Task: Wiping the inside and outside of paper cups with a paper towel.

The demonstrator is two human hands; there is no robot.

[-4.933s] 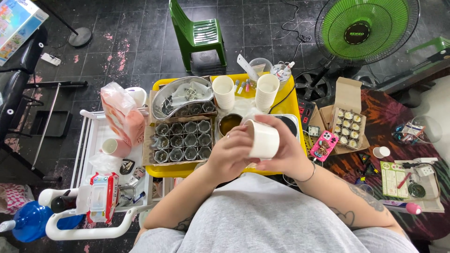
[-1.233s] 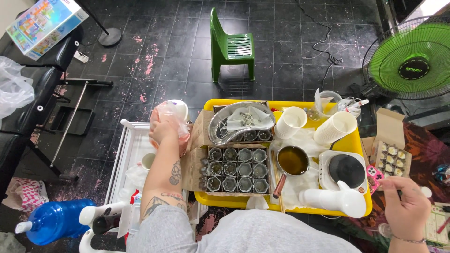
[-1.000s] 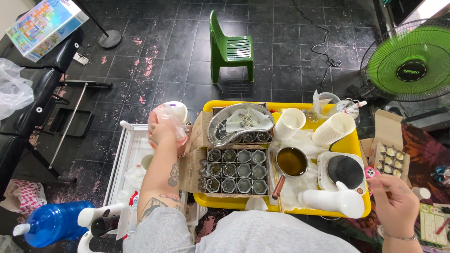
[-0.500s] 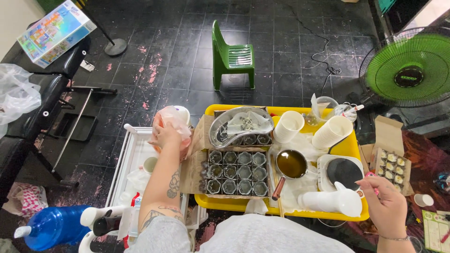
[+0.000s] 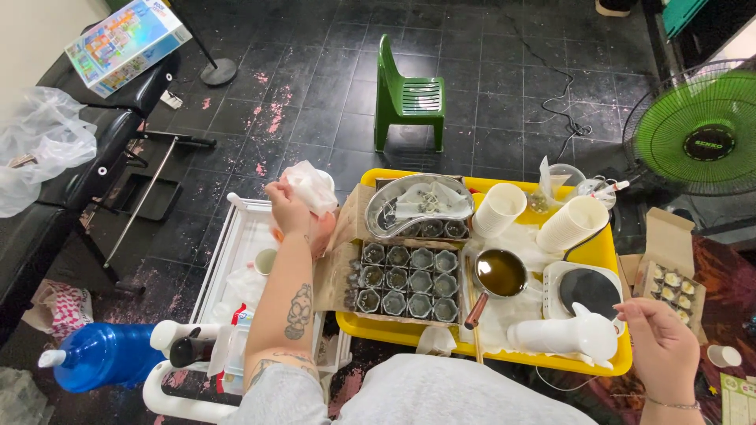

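My left hand (image 5: 290, 206) is raised over the white cart (image 5: 228, 260), gripping a crumpled white plastic bag (image 5: 313, 187) just left of the yellow tray (image 5: 606, 250). My right hand (image 5: 664, 346) hovers at the tray's near right corner with loosely curled fingers and nothing in it, beside a stack of white paper cups lying on its side (image 5: 563, 337). On the tray sit a grid of small dark-filled cups (image 5: 405, 280), a small pot of brown liquid (image 5: 499, 275), a metal kidney dish (image 5: 417, 206) and a black hotplate (image 5: 589, 292).
Two more cup stacks (image 5: 501, 209) stand at the tray's back. A box of small items (image 5: 668, 274) lies to the right, a green fan (image 5: 694, 135) beyond it. A green chair (image 5: 408, 93), a black bench (image 5: 94, 149) and a blue bottle (image 5: 102, 356) surround the spot.
My left hand has kept hold of the plastic bag by the cart. My right hand has come up from the lower right toward the tray's corner. The view has tilted up slightly.
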